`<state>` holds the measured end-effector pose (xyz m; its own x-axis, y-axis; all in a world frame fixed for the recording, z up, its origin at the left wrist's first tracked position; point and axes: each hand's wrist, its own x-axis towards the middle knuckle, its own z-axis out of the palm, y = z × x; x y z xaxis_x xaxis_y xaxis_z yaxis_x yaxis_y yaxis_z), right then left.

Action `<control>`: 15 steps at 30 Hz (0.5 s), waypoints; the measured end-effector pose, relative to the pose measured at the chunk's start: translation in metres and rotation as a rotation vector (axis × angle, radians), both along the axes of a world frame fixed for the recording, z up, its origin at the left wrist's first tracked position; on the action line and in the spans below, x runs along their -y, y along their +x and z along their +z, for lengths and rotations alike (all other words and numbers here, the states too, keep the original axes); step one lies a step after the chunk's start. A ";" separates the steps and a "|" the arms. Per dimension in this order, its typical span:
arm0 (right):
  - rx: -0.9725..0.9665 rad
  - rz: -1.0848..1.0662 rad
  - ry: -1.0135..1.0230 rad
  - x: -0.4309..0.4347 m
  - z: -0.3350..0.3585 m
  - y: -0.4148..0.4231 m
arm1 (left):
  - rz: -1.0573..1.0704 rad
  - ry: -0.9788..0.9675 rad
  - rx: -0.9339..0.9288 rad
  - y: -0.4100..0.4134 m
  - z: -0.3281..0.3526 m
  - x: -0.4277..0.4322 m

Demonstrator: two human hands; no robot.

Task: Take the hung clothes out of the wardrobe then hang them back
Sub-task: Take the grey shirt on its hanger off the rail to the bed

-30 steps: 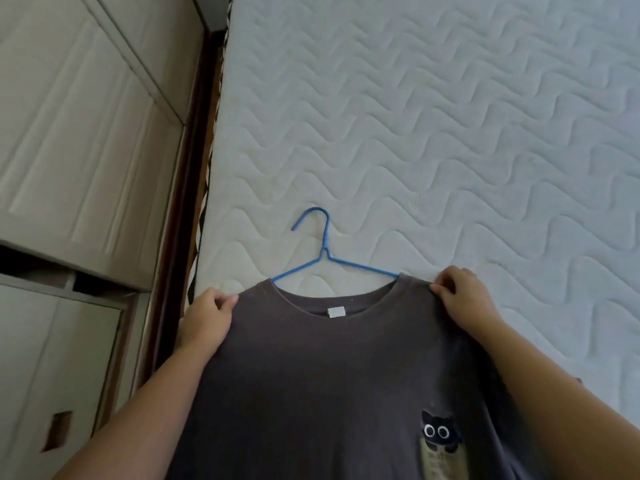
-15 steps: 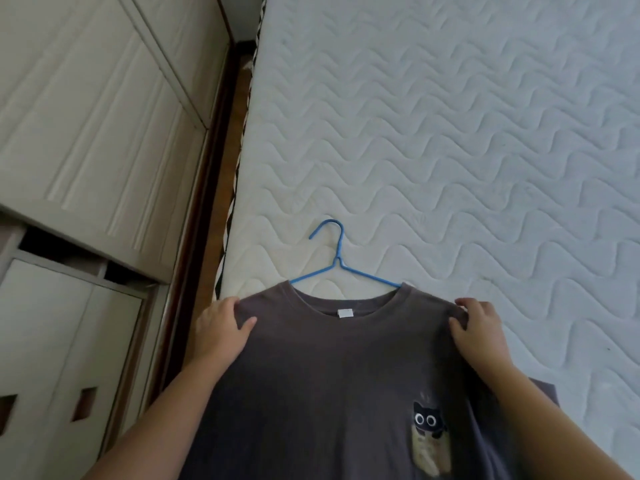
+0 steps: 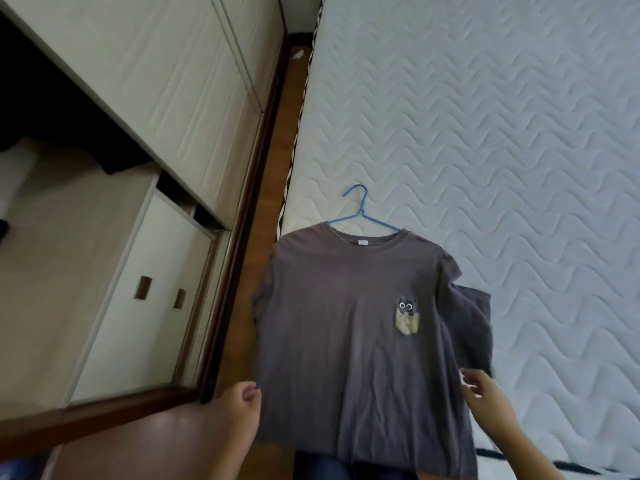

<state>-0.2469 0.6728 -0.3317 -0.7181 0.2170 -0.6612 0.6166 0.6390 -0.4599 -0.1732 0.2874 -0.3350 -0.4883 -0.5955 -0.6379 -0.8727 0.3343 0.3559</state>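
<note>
A dark grey T-shirt (image 3: 349, 327) with a small cat pocket print lies flat on the near corner of the white quilted mattress (image 3: 502, 150), its hem hanging over the bed edge. A blue wire hanger (image 3: 360, 216) sits inside the collar, hook pointing away from me. My left hand (image 3: 239, 407) is at the shirt's lower left edge with fingers curled, holding nothing that I can see. My right hand (image 3: 485, 393) hovers by the lower right side seam with fingers loosely spread, at the fabric's edge.
The wardrobe (image 3: 114, 188) stands on the left with a sliding door open, showing a dark interior and white drawers (image 3: 152, 289). A narrow strip of wooden floor (image 3: 277, 133) runs between wardrobe and bed.
Both hands have left the shirt's shoulders and dropped back to its lower sides. My view has pulled back and upward, so the whole shirt and the open wardrobe now show.
</note>
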 end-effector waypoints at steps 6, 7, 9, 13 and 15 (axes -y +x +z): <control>0.105 -0.115 -0.065 -0.007 0.035 0.075 | 0.160 0.063 -0.085 0.077 0.045 -0.026; 0.110 -0.124 -0.051 -0.006 0.041 0.082 | 0.164 0.077 -0.072 0.085 0.047 -0.026; 0.109 -0.127 -0.042 -0.004 0.045 0.093 | 0.154 0.090 -0.040 0.098 0.046 -0.021; 0.137 -0.038 -0.005 0.011 0.053 0.102 | 0.159 0.117 -0.037 0.119 0.049 -0.002; 0.143 0.068 0.025 0.025 0.056 0.102 | 0.156 0.132 -0.049 0.127 0.053 0.011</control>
